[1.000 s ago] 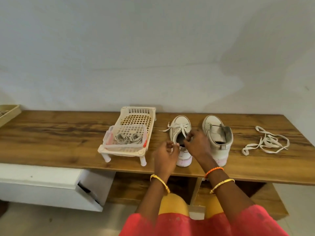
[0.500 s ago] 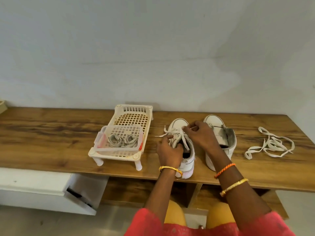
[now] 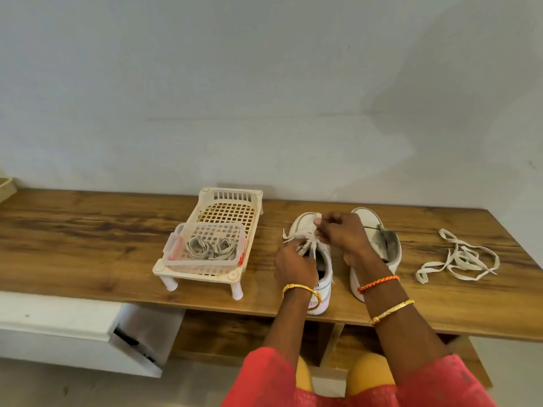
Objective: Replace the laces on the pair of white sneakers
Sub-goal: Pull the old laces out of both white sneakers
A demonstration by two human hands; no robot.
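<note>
Right hand (image 3: pixel 342 233) shifted toward 12 o'clock, grip pinching lace (image 3: pixel 305 237); left hand (image 3: pixel 295 267) grip pinches lace too. Left sneaker (image 3: pixel 321 277) on surface (image 3: pixel 88 245). No legible writing.

Two white sneakers stand side by side, toes toward the wall. The left sneaker (image 3: pixel 318 259) is laced, its lace (image 3: pixel 305 237) loose on top. The right sneaker (image 3: pixel 382 245) is unlaced. A removed lace (image 3: pixel 461 259) lies tangled, well to its right.
</note>
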